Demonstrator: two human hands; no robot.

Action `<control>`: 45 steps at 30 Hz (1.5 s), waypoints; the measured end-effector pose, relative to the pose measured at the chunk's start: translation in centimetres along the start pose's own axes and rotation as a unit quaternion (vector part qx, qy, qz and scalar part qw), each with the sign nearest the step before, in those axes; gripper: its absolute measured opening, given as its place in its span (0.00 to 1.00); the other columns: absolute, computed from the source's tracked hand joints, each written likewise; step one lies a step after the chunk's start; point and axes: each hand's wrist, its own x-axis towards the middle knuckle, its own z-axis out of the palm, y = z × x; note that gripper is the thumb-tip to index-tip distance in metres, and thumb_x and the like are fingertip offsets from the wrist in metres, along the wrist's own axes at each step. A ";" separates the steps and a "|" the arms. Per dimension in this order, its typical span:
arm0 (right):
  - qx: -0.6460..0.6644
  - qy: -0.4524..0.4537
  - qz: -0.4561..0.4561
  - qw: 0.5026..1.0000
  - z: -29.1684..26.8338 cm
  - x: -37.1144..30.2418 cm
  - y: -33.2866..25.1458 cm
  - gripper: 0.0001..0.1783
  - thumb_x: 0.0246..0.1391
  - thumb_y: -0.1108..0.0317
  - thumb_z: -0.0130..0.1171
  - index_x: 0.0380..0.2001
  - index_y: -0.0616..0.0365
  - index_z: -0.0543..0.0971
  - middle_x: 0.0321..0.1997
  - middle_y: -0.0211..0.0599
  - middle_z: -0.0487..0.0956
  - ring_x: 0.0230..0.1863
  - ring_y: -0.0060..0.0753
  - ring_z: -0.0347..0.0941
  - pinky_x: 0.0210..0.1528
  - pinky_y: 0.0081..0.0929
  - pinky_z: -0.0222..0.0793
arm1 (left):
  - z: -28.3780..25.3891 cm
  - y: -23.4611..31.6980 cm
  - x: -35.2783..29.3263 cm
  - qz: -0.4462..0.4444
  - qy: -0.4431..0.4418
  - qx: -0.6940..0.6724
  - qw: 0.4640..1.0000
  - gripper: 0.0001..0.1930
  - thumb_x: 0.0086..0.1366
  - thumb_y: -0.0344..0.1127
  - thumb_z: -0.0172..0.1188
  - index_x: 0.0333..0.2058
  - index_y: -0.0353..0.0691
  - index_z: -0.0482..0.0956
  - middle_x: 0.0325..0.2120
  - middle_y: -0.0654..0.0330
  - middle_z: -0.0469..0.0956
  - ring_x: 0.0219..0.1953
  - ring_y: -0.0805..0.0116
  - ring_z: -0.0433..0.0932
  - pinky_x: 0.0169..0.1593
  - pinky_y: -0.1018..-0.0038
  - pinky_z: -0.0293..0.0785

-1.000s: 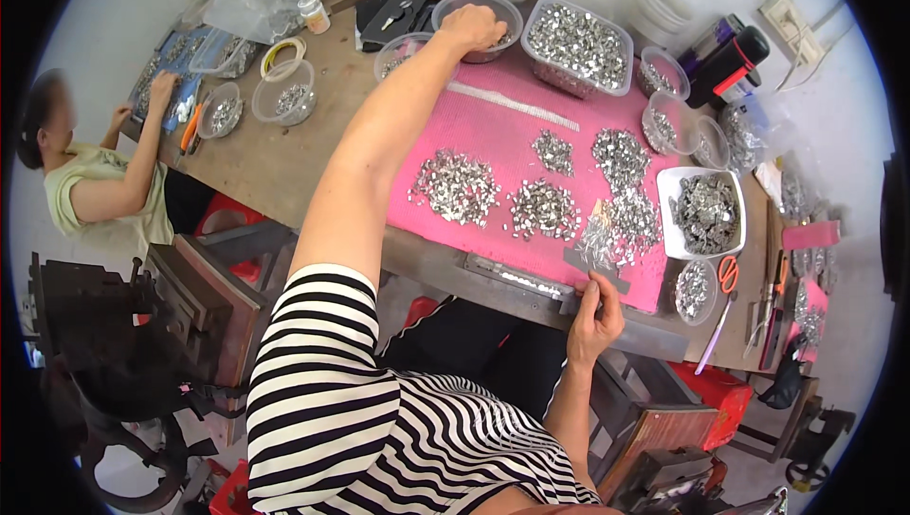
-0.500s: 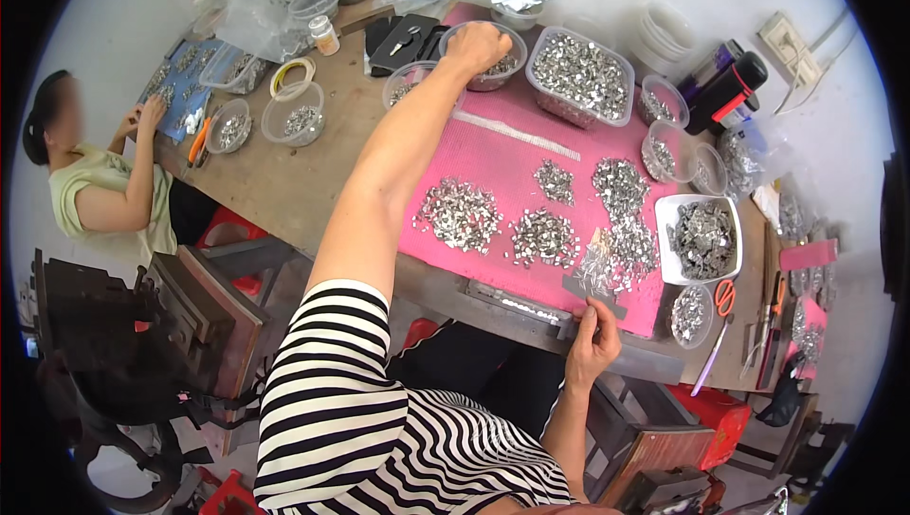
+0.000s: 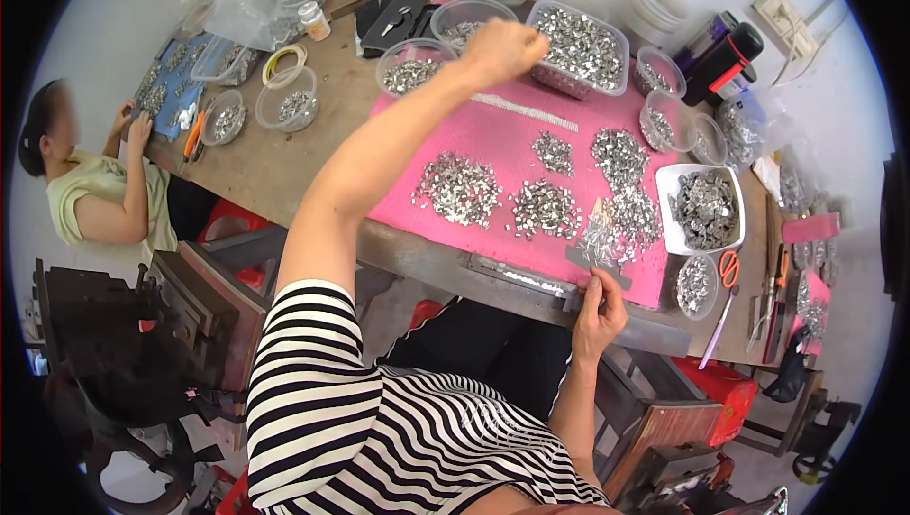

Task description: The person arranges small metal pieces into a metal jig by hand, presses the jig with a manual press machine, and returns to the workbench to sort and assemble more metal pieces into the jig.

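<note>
We see our left hand [image 3: 502,48] stretched far across the pink mat [image 3: 517,150], closed into a fist above the mat's far edge, between a round clear bowl [image 3: 414,65] of small silvery metal pieces and a rectangular clear tub [image 3: 580,48] heaped with the same pieces. Whether the fist encloses any pieces we cannot tell.

Our right hand [image 3: 597,311] sits at the mat's near edge, fingers pinched narrow on a flat grey metal strip [image 3: 597,266] that lies along that edge. Just beyond the strip, on the mat, a loose pile of metal pieces [image 3: 616,226] spreads out; two more piles [image 3: 459,189] lie on the mat to its left.

Right of the mat stands a white square tray [image 3: 706,207] full of metal pieces, with orange-handled scissors [image 3: 728,268] just beside it toward us.

At the far left end of the wooden table [image 3: 275,159], well apart from the mat, another person's hands [image 3: 133,126] rest at a blue mat [image 3: 175,88].
</note>
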 end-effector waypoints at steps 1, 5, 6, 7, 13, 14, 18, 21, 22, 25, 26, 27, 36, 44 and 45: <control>0.000 0.009 -0.006 1.000 0.0 0.0 -0.1 0.08 0.65 0.77 0.56 0.43 0.63 0.82 0.29 0.32 0.79 0.30 0.20 0.73 0.33 0.19 0.68 | 1.4 0.1 -1.2 0.044 0.001 0.009 0.999 0.23 0.65 0.53 0.50 0.29 0.40 0.86 0.27 0.42 0.82 0.32 0.38 0.82 0.45 0.49 0.79; 0.008 0.008 -0.006 1.000 0.1 -0.1 0.1 0.08 0.65 0.77 0.56 0.44 0.64 0.82 0.30 0.31 0.79 0.30 0.19 0.72 0.34 0.19 0.68 | 4.8 -0.5 -5.8 0.047 -0.016 0.018 0.999 0.21 0.65 0.50 0.54 0.26 0.39 0.84 0.24 0.44 0.82 0.30 0.41 0.83 0.39 0.47 0.79; 0.009 0.006 -0.006 1.000 0.2 -0.1 0.1 0.08 0.65 0.77 0.56 0.44 0.64 0.82 0.30 0.31 0.79 0.30 0.19 0.72 0.34 0.19 0.68 | 5.6 -1.6 -6.5 0.067 -0.014 0.043 0.997 0.20 0.65 0.49 0.55 0.26 0.39 0.84 0.24 0.44 0.82 0.30 0.41 0.83 0.37 0.48 0.79; 0.010 0.007 -0.008 1.000 0.3 -0.1 0.1 0.08 0.65 0.77 0.56 0.44 0.64 0.82 0.31 0.31 0.79 0.30 0.19 0.72 0.34 0.19 0.68 | 5.8 -2.0 -7.1 0.090 -0.014 0.066 0.994 0.19 0.65 0.48 0.55 0.27 0.39 0.83 0.25 0.45 0.82 0.29 0.42 0.83 0.36 0.48 0.80; 0.020 0.009 -0.010 1.000 0.2 -0.2 0.1 0.08 0.65 0.77 0.56 0.44 0.64 0.82 0.31 0.31 0.79 0.31 0.18 0.72 0.34 0.18 0.69 | 6.0 -2.6 -8.2 0.193 0.030 0.086 0.977 0.13 0.63 0.43 0.61 0.26 0.40 0.80 0.23 0.54 0.79 0.27 0.48 0.82 0.30 0.53 0.79; 0.022 0.010 -0.011 1.000 0.2 -0.2 0.0 0.08 0.65 0.77 0.56 0.44 0.64 0.82 0.31 0.31 0.79 0.31 0.18 0.72 0.34 0.18 0.69 | 5.9 -2.6 -8.4 0.201 0.033 0.079 0.976 0.12 0.62 0.43 0.61 0.26 0.40 0.79 0.24 0.54 0.78 0.29 0.48 0.82 0.31 0.53 0.79; 0.015 0.003 -0.008 1.000 0.2 -0.1 -0.3 0.09 0.65 0.78 0.56 0.44 0.64 0.82 0.32 0.30 0.79 0.31 0.18 0.73 0.34 0.18 0.69 | 5.7 -3.5 -8.4 0.208 0.075 0.080 0.972 0.12 0.61 0.42 0.61 0.26 0.40 0.78 0.28 0.56 0.75 0.34 0.55 0.77 0.35 0.58 0.78; 0.016 0.009 -0.002 1.000 0.1 -0.1 -0.2 0.09 0.65 0.78 0.56 0.45 0.63 0.82 0.32 0.31 0.79 0.31 0.18 0.73 0.34 0.19 0.70 | 5.4 -3.5 -8.6 0.201 0.059 0.068 0.975 0.11 0.61 0.41 0.61 0.28 0.40 0.77 0.29 0.56 0.74 0.36 0.55 0.76 0.39 0.57 0.75; 0.011 0.000 -0.002 1.000 0.0 -0.1 -0.2 0.09 0.66 0.76 0.56 0.45 0.64 0.82 0.33 0.31 0.80 0.32 0.18 0.74 0.37 0.19 0.71 | 5.2 -3.5 -8.7 0.202 0.058 0.068 0.975 0.11 0.61 0.41 0.61 0.28 0.40 0.77 0.29 0.56 0.74 0.36 0.55 0.76 0.39 0.57 0.75; 0.009 -0.002 -0.007 1.000 0.0 0.0 -0.2 0.09 0.65 0.76 0.56 0.45 0.64 0.82 0.32 0.32 0.81 0.32 0.19 0.75 0.37 0.19 0.71 | 4.9 -3.6 -8.9 0.195 0.064 0.070 0.976 0.10 0.61 0.40 0.61 0.31 0.40 0.77 0.31 0.56 0.74 0.38 0.54 0.75 0.43 0.57 0.72; 0.011 0.002 -0.013 1.000 0.1 0.0 -0.2 0.09 0.64 0.78 0.56 0.44 0.63 0.82 0.32 0.32 0.80 0.31 0.20 0.74 0.35 0.20 0.70 | 5.0 -3.8 -9.0 0.188 0.059 0.061 0.979 0.09 0.61 0.40 0.62 0.31 0.40 0.77 0.32 0.56 0.74 0.39 0.54 0.74 0.44 0.58 0.71; 0.012 0.002 -0.013 1.000 0.1 0.0 -0.2 0.09 0.64 0.78 0.56 0.44 0.63 0.82 0.32 0.32 0.80 0.31 0.20 0.74 0.35 0.20 0.70 | 5.0 -4.0 -9.1 0.181 0.054 0.051 0.981 0.09 0.60 0.40 0.62 0.32 0.40 0.77 0.32 0.56 0.74 0.40 0.54 0.74 0.45 0.58 0.70; 0.005 0.002 -0.015 1.000 0.1 0.0 -0.3 0.08 0.64 0.77 0.57 0.44 0.63 0.82 0.31 0.32 0.81 0.31 0.21 0.75 0.35 0.21 0.71 | 4.4 -4.8 -9.2 0.165 0.090 0.004 0.982 0.08 0.60 0.37 0.65 0.32 0.39 0.82 0.34 0.56 0.77 0.41 0.54 0.75 0.47 0.60 0.71; -0.002 0.005 -0.026 1.000 0.2 0.0 0.0 0.08 0.64 0.77 0.57 0.43 0.62 0.83 0.31 0.32 0.80 0.30 0.21 0.75 0.34 0.21 0.71 | 3.9 -4.5 -8.9 0.148 0.093 -0.024 0.984 0.07 0.62 0.35 0.65 0.35 0.40 0.85 0.33 0.55 0.77 0.39 0.52 0.78 0.43 0.60 0.75; -0.002 0.006 -0.026 1.000 0.2 0.0 0.0 0.08 0.64 0.77 0.57 0.43 0.62 0.83 0.31 0.32 0.80 0.30 0.21 0.75 0.34 0.21 0.71 | 3.8 -4.4 -8.9 0.136 0.096 -0.028 0.986 0.06 0.62 0.36 0.65 0.35 0.41 0.85 0.32 0.55 0.77 0.38 0.52 0.79 0.42 0.60 0.77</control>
